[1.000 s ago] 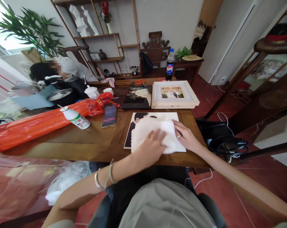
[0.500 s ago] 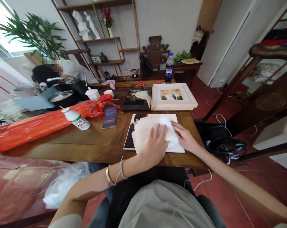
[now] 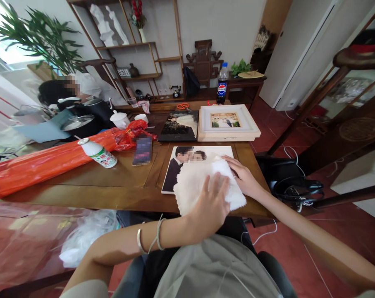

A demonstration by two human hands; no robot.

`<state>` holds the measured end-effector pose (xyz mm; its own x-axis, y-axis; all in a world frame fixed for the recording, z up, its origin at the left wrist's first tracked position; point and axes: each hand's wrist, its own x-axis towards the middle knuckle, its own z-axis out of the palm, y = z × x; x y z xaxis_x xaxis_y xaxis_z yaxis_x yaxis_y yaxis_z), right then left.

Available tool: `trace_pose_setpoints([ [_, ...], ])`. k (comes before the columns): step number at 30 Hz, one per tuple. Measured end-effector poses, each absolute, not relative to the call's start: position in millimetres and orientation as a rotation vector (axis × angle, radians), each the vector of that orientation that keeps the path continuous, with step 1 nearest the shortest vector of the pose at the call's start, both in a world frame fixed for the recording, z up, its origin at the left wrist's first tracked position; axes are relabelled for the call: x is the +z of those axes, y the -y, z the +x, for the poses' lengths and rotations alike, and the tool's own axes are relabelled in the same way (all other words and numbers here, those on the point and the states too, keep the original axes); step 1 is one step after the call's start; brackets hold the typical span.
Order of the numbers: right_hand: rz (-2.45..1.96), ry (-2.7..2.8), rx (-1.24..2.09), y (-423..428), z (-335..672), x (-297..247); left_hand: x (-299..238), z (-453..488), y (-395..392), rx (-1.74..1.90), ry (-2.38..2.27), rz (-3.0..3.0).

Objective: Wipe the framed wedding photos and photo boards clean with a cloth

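The left hand (image 3: 212, 209) lies spread on white cloth (image 3: 192, 182) partly covering the photo panel (image 3: 171, 174); right hand (image 3: 243, 179): grip I cannot tell; wiping seems begun, not finished.

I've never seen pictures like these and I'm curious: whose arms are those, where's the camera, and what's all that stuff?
There's no robot here, just a person using two bare hands. They wear one camera on their head, so every picture looks forward and down, nearly as their eyes would. The left hand, with bracelets at its wrist, lies spread on a fluffy white cloth. The cloth partly covers a photo board on the wooden table. The right hand is at the cloth's right side; I can't tell whether it grips anything. Also on the table are a phone, a small white bottle and a white picture frame.
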<state>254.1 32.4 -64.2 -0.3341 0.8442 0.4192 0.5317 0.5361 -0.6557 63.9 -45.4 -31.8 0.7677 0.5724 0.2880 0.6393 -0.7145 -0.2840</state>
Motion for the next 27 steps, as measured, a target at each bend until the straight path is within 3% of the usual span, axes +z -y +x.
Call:
trace_pose_setpoints([
  [7,-1.094,2.011,0.448,-33,250,-65,-5,46,-51,-0.151,1.219,-2.745],
  [11,-1.078,2.008,0.429,-33,251,-67,15,49,-97,-0.231,1.085,-2.944],
  [17,-1.132,1.999,0.39,-35,255,-73,13,80,-114,-0.381,0.756,-3.178],
  [27,-1.111,2.027,0.413,-35,253,-71,0,13,-124,-0.306,1.03,-3.171],
])
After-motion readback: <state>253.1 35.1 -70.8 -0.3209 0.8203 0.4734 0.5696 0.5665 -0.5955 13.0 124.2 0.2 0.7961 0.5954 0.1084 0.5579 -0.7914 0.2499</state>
